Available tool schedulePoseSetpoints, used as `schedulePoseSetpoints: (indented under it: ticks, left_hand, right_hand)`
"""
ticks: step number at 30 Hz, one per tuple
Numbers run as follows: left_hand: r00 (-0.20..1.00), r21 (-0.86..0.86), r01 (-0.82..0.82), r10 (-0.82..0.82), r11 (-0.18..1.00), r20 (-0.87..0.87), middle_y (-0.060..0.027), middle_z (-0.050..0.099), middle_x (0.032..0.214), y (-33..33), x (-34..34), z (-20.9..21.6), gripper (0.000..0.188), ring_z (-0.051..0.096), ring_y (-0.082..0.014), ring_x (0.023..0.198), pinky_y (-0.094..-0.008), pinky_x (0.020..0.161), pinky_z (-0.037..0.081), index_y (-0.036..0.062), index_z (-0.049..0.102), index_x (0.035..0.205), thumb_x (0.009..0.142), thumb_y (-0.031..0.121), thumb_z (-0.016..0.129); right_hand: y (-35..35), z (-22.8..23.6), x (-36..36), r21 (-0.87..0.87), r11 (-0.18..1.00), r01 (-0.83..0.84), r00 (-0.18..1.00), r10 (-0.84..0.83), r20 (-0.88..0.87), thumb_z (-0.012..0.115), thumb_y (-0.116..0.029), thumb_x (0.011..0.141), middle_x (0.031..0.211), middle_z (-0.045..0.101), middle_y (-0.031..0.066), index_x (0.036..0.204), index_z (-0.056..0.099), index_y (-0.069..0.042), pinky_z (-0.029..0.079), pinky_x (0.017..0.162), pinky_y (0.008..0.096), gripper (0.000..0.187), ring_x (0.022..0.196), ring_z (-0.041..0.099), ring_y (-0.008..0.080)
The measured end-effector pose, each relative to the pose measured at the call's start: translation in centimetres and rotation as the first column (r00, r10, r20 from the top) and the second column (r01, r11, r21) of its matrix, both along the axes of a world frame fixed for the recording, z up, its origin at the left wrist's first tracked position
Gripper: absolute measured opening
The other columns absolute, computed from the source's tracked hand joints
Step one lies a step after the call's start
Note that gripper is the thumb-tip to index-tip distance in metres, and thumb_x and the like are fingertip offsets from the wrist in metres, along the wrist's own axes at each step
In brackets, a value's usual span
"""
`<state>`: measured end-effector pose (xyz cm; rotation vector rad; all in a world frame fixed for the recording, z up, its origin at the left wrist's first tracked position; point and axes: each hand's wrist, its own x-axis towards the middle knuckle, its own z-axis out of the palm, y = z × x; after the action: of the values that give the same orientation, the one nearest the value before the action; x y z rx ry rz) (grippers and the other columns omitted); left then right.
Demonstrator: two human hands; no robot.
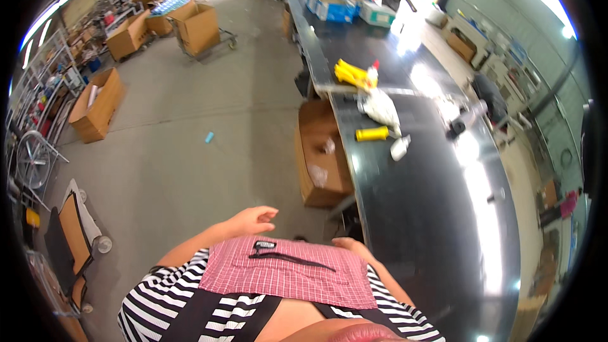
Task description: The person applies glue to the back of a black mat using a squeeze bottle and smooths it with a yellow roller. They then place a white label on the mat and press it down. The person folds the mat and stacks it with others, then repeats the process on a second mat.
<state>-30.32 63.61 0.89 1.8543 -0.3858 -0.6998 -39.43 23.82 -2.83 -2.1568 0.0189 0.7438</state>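
My left hand [254,219] hangs in front of my body above the grey floor, fingers loosely bent and apart, with nothing visible in it. My right hand [347,242] is beside the near left edge of the dark table [430,215]; its fingers are mostly hidden behind the pink checked apron [288,272] I wear. Farther along the tabletop lie a small white bottle [400,147], a yellow cylinder [372,133] and a crumpled white bag or cloth [382,109]. Beyond them sit a bundle of yellow things [351,74] and a red-tipped bottle [373,76].
An open cardboard box [310,177] stands against the table's left side. A dark roll [468,118] lies toward its right edge, and blue boxes [334,11] stand at the far end. A cart with a carton [197,28] and a tipped trolley [76,234] are on the left.
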Motion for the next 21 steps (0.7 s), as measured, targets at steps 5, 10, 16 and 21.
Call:
schedulePoseSetpoints:
  ticks: [5, 10, 16, 21]
  left_hand:
    - [0.862, 0.428, -0.501, 0.477, 0.752, 0.171, -0.0141, 0.069, 0.126, 14.2, 5.0, -10.7, 0.054, 0.067, -0.028, 0.116, -0.0381, 0.098, 0.054, 0.0071, 0.063, 0.133, 0.089, 0.035, 0.076]
    - [0.75, 0.862, -0.291, 0.659, 0.416, -0.065, -0.0176, 0.066, 0.131, 28.8, -2.2, -17.0, 0.06, 0.064, -0.0334, 0.12, -0.0434, 0.102, 0.051, 0.0083, 0.062, 0.135, 0.085, 0.038, 0.076]
    - [0.5, 0.858, -0.197, 0.802, 0.474, -0.328, -0.0187, 0.064, 0.135, 33.0, 8.0, -18.0, 0.06, 0.062, -0.034, 0.124, -0.0436, 0.105, 0.05, 0.0072, 0.061, 0.137, 0.086, 0.035, 0.075]
    - [0.746, 0.822, -0.164, 0.614, 0.546, -0.259, -0.0196, 0.062, 0.137, 38.8, 30.7, -21.8, 0.06, 0.06, -0.0346, 0.127, -0.0439, 0.107, 0.048, 0.0063, 0.059, 0.138, 0.087, 0.033, 0.074]
  right_hand:
    - [3.9, 2.1, 19.2, -0.115, 0.951, -0.288, 0.94, 0.304, 0.153, 0.069, -0.033, 0.092, 0.13, 0.066, 0.0196, 0.135, 0.063, -0.007, 0.05, 0.103, 0.0416, 0.05, 0.122, 0.062, 0.0349]
    - [10.1, 4.9, 36.1, -0.303, 0.806, -0.509, 0.757, 0.587, 0.287, 0.07, -0.034, 0.091, 0.129, 0.066, 0.0202, 0.135, 0.061, -0.006, 0.05, 0.102, 0.0449, 0.052, 0.12, 0.062, 0.0372]
    - [20.8, 5.4, 54.0, -0.254, 0.777, -0.576, 0.703, 0.63, 0.33, 0.068, -0.034, 0.092, 0.134, 0.063, 0.0203, 0.138, 0.06, -0.008, 0.049, 0.104, 0.0449, 0.053, 0.123, 0.06, 0.038]
    - [24.6, -0.5, 66.3, -0.114, 0.778, -0.618, 0.768, 0.629, 0.122, 0.066, -0.036, 0.094, 0.137, 0.061, 0.0198, 0.14, 0.059, -0.008, 0.048, 0.105, 0.0432, 0.054, 0.126, 0.058, 0.0373]
